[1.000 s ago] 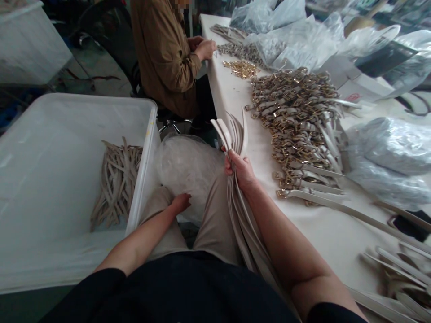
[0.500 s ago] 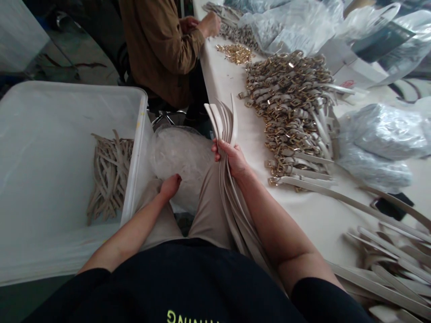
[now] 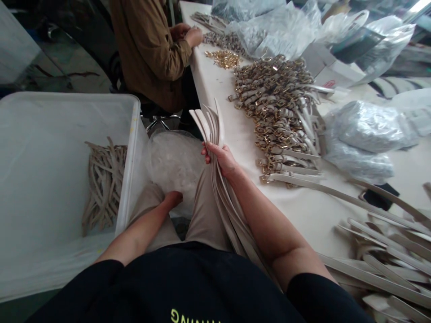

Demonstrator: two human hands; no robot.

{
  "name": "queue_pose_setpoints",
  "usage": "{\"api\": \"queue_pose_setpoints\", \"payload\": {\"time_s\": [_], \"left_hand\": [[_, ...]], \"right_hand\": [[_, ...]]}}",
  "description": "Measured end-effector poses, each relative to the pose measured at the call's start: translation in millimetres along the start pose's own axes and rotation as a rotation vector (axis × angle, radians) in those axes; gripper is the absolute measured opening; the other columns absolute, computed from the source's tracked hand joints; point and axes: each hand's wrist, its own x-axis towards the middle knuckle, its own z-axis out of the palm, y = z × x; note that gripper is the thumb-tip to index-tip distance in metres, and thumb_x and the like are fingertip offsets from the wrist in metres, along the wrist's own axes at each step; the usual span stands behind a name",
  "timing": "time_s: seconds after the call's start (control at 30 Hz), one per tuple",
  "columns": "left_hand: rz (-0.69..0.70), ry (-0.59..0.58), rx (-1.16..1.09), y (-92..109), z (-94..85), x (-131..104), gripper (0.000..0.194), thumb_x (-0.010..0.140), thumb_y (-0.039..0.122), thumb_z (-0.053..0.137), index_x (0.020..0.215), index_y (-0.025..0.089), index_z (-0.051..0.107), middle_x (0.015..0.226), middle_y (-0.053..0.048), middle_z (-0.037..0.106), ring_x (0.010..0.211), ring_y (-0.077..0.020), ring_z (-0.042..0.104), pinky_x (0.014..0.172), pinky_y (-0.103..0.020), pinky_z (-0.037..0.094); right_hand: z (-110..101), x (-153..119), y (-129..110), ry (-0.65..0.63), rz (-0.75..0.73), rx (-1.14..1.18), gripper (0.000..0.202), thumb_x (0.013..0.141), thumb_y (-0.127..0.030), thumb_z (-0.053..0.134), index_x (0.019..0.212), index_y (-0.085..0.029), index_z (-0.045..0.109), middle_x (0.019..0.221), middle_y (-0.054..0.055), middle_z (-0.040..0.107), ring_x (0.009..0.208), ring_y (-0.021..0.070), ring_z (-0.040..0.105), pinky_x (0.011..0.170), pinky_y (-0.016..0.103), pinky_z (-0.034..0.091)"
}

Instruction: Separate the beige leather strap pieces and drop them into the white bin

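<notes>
My right hand is closed around a bundle of beige leather straps. Their loose ends fan out above the fist, and the long parts hang down along my forearm and over my thigh. My left hand is low between my knees, just in front of a clear plastic bag. It is dark and blurred, with its fingers turned away, so their pose and anything in them are hidden. A heap of similar straps with gold buckles lies on the table to the right of the bundle.
On my left stands a large translucent bin with beige strips inside. The white table carries small gold pieces, plastic-wrapped packs and more loose straps. A person in a brown jacket sits at the far table edge.
The view has shifted a little to the right. My left hand has dropped slightly toward me. My right hand keeps its hold on the straps.
</notes>
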Motion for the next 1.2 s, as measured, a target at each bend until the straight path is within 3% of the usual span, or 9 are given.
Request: {"api": "queue_pose_setpoints", "payload": {"time_s": [0.13, 0.3, 0.47, 0.6, 0.77, 0.97, 1.07, 1.2], "left_hand": [[-0.069, 0.027, -0.108, 2.7, -7.6, -5.5, 0.024, 0.094, 0.037, 0.066, 0.099, 0.014, 0.068, 0.101, -0.007, 0.069, 0.094, -0.0212, 0.067, 0.087, -0.043, 0.056], [-0.129, 0.169, -0.367, 6.5, -24.0, -6.3, 0.031, 0.091, 0.040, 0.068, 0.073, 0.015, 0.061, 0.070, 0.001, 0.062, 0.070, -0.0170, 0.063, 0.070, -0.033, 0.053], [-0.203, 0.333, -0.695, 8.0, -49.3, -8.2, 0.027, 0.083, 0.040, 0.065, 0.071, 0.017, 0.060, 0.063, -0.003, 0.064, 0.067, -0.0185, 0.063, 0.063, -0.030, 0.050], [-0.171, 0.448, -0.940, 15.0, -79.2, -21.5, 0.031, 0.078, 0.046, 0.064, 0.084, 0.015, 0.066, 0.070, -0.005, 0.068, 0.065, -0.0179, 0.064, 0.065, -0.030, 0.051], [-0.085, 0.529, -1.129, 32.8, -122.0, -53.7, 0.064, 0.067, 0.053, 0.067, 0.117, 0.013, 0.065, 0.070, -0.001, 0.066, 0.056, -0.0129, 0.058, 0.058, -0.025, 0.048], [0.099, 0.641, -1.259, 65.8, -172.6, -105.7, 0.074, 0.060, 0.045, 0.080, 0.124, 0.012, 0.064, 0.065, 0.003, 0.065, 0.056, -0.0123, 0.057, 0.056, -0.023, 0.047], [0.155, 0.724, -1.252, 80.7, -188.0, -126.7, 0.075, 0.062, 0.043, 0.081, 0.127, 0.012, 0.062, 0.067, 0.002, 0.067, 0.060, -0.0142, 0.061, 0.057, -0.024, 0.050], [0.183, 0.747, -1.210, 92.8, -196.1, -140.9, 0.073, 0.067, 0.041, 0.078, 0.130, 0.011, 0.058, 0.069, 0.002, 0.069, 0.059, -0.0136, 0.062, 0.057, -0.024, 0.051]], "right_hand": [[-1.2, -0.7, 0.8, -0.015, -0.003, 0.009, 0.044, 0.071, -0.053, 0.080, 0.090, -0.016, 0.067, 0.068, -0.001, 0.066, 0.047, 0.0080, 0.052, 0.044, 0.021, 0.041], [-1.4, 0.0, 1.1, -0.015, 0.006, 0.031, 0.045, 0.068, -0.053, 0.082, 0.089, -0.016, 0.068, 0.068, 0.000, 0.067, 0.047, 0.0079, 0.052, 0.044, 0.021, 0.042], [-1.1, 0.7, 0.5, -0.014, 0.037, 0.026, 0.043, 0.069, -0.051, 0.081, 0.089, -0.016, 0.067, 0.068, 0.000, 0.068, 0.047, 0.0080, 0.053, 0.043, 0.020, 0.041], [-1.7, 0.9, 0.7, -0.031, 0.066, 0.012, 0.043, 0.068, -0.051, 0.080, 0.087, -0.016, 0.066, 0.068, 0.000, 0.069, 0.044, 0.0073, 0.051, 0.040, 0.019, 0.039], [-1.6, 1.3, 2.4, -0.049, 0.088, -0.022, 0.037, 0.072, -0.046, 0.077, 0.086, -0.014, 0.065, 0.068, 0.001, 0.070, 0.041, 0.0061, 0.047, 0.037, 0.018, 0.037], [6.1, -4.7, -0.9, -0.044, 0.164, -0.026, 0.024, 0.082, -0.037, 0.071, 0.084, -0.014, 0.064, 0.076, 0.005, 0.075, 0.041, 0.0058, 0.043, 0.036, 0.018, 0.033], [14.4, -10.6, -1.8, -0.039, 0.216, -0.001, 0.020, 0.085, -0.032, 0.069, 0.081, -0.014, 0.064, 0.082, 0.007, 0.077, 0.042, 0.0061, 0.042, 0.036, 0.019, 0.034], [29.6, -19.7, 0.7, -0.081, 0.218, 0.066, 0.016, 0.087, -0.029, 0.065, 0.088, -0.013, 0.067, 0.100, 0.011, 0.078, 0.043, 0.0063, 0.044, 0.037, 0.019, 0.037]]}}
